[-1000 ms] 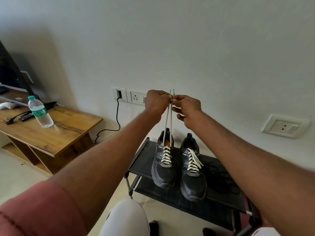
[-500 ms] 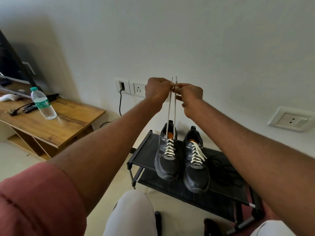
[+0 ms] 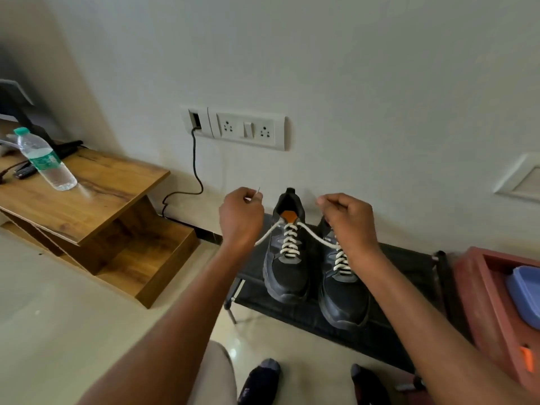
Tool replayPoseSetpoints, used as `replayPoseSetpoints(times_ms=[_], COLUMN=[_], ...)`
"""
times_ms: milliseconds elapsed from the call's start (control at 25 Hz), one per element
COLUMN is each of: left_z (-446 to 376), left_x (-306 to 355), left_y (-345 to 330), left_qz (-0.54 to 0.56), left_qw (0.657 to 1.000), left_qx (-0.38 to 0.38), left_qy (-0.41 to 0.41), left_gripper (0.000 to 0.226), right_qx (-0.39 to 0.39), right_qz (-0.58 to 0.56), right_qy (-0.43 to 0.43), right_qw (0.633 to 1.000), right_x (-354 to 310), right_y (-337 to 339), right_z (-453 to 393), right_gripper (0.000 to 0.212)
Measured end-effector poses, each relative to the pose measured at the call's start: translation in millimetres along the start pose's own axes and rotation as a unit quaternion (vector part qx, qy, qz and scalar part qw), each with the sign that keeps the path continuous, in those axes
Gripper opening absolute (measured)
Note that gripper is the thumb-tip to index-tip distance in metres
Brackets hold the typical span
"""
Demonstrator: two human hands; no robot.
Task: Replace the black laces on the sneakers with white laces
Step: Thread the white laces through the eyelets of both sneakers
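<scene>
Two black sneakers stand side by side on a low black rack (image 3: 388,337) against the wall. The left sneaker (image 3: 287,270) carries a white lace (image 3: 290,240) through its eyelets, and the lace's two loose ends run out to either side. My left hand (image 3: 241,219) grips the left end, whose tip sticks up above the fist. My right hand (image 3: 349,220) grips the right end and partly hides the right sneaker (image 3: 343,302), which is also laced in white.
A wooden side table (image 3: 87,197) at the left holds a water bottle (image 3: 45,159) and a remote. A black cable (image 3: 195,171) hangs from the wall sockets (image 3: 247,130). A red crate (image 3: 496,302) stands right of the rack. My socked feet (image 3: 260,381) rest on the floor.
My hands have dropped from head height and moved apart, pulling the two lace ends out sideways instead of straight up. The view has tilted down toward the rack.
</scene>
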State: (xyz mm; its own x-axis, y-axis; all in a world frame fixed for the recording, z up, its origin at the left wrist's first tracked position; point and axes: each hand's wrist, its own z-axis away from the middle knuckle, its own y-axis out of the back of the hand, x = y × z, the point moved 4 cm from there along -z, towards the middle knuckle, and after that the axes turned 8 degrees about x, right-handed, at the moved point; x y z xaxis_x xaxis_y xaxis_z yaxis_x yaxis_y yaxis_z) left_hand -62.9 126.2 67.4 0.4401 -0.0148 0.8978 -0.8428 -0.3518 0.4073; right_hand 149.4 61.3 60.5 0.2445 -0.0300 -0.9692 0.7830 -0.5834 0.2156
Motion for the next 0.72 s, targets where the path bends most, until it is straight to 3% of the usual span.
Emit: replayPoseSetpoints(times_ms=[120,320,440,520,600,640,720], left_z=[-6.5,-19.7,-16.9,-21.5,-17.3,-18.2,-27.5], left_x=[-39.2,-57.5,-44.2,-38.8,-39.1,-43.7,-54.8], left_y=[-7.7,-19.9,-50.4,-66.3,-71.1,-69.9,-65.3], left_qz=[-0.084,-0.249,-0.208,-0.067,0.021,0.015,-0.065], left_qw=[0.995,0.964,0.97,0.977,0.938,0.93,0.954], left_qx=[-0.033,-0.087,-0.112,-0.189,-0.277,-0.289,-0.241], left_qy=[0.04,-0.016,-0.06,0.066,0.207,0.227,0.169], left_gripper=[0.012,0.033,0.032,0.05,0.061,0.061,0.049], right_qx=[-0.032,-0.155,-0.218,-0.22,-0.196,-0.174,-0.121], right_qz=[0.109,0.303,0.196,0.137,0.148,0.142,0.131], right_qy=[0.012,0.025,-0.037,-0.005,0.055,0.062,0.04], right_qw=[0.993,0.94,0.955,0.966,0.968,0.972,0.983], right_x=[23.7,49.7,52.5,44.8,39.5,39.5,41.6], right_y=[-14.0,-39.0,-52.5,-60.9,-61.6,-59.4,-49.6], right_z=[-7.4,-23.3,-14.2,-14.4,-14.8,-16.7,-22.0], right_gripper=[0.015,0.015,0.008,0.007,0.008,0.01,0.012])
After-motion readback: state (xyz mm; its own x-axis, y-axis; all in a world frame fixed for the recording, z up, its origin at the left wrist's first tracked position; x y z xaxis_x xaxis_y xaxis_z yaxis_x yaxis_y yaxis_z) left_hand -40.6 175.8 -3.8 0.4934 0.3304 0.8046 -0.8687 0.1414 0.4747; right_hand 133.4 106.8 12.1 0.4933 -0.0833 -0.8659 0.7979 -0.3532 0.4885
